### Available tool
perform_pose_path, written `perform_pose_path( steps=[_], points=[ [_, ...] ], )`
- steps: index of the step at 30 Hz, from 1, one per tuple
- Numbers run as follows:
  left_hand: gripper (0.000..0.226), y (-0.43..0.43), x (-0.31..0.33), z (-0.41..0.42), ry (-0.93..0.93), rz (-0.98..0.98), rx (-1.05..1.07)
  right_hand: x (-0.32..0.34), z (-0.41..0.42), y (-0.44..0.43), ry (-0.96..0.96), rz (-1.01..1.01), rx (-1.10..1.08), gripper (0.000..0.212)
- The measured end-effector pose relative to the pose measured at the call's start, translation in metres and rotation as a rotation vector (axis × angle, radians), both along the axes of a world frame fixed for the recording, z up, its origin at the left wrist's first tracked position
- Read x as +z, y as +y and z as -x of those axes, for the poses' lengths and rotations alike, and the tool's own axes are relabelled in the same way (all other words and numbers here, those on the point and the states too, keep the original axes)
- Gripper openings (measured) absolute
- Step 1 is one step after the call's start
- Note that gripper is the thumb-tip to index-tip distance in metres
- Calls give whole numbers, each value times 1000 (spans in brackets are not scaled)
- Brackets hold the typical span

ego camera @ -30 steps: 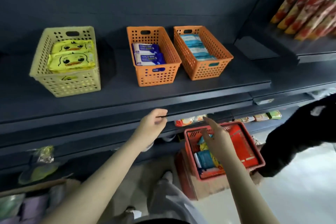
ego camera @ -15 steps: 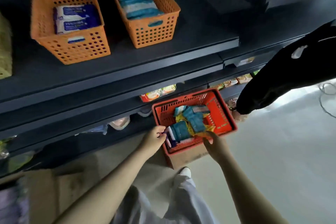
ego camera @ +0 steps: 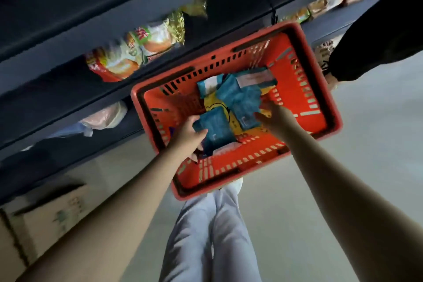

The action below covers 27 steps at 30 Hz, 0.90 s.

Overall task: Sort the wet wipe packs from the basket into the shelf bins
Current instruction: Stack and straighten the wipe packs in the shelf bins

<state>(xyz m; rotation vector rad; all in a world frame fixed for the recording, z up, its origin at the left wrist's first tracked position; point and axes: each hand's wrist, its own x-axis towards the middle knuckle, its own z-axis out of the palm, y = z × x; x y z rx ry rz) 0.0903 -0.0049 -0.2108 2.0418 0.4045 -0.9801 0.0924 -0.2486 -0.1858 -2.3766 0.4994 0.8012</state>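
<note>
Wipe packs (ego camera: 238,96): a loose heap lay inside the basket, mostly teal, with one yellow pack (ego camera: 215,105) underneath and a white-labelled pack (ego camera: 254,78) at the far end.
Basket (ego camera: 229,162): red plastic with slotted walls; it sat low, in front of the shelf, seen from almost straight above.
Left hand (ego camera: 190,135): it reached in over the basket's left wall, with its thumb and fingers curled round the near end of a teal pack (ego camera: 215,128), gripping it.
Right hand (ego camera: 274,117): it was inside the basket, with its fingertips at the edge of a second teal pack (ego camera: 247,110); motion blur hid whether the fingers had closed on it, so I cannot tell.
Shelf (ego camera: 68,30): dark boards ran across the upper left, with colourful snack bags (ego camera: 137,52) under one of them.
Cardboard box (ego camera: 45,217): it stood at the lower left, beneath the shelf.
Trousers (ego camera: 212,236): the person's pale grey legs showed below the basket.
Dark sleeve (ego camera: 377,34): another person's arm was at the upper right, beside the basket.
Floor (ego camera: 343,167): pale and smooth.
</note>
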Motion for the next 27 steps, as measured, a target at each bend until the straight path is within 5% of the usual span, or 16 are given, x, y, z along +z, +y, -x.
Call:
perform_pose_path(
  steps=[11,19,23,27],
  points=[
    [73,-21,-98,-34,-10,-197,-216,-102,-17,-1,28,29,-184,54],
    [43,-26,-88,-38,-81,-186,-153,-91,-15,1,-6,67,-162,38],
    [14,-20,-70,-33,-249,-213,-96,-79,-11,2,-116,-77,-225,25],
    [12,-16,-51,-25,-210,-96,-77,-52,-5,4,-171,-253,-383,26]
  ],
)
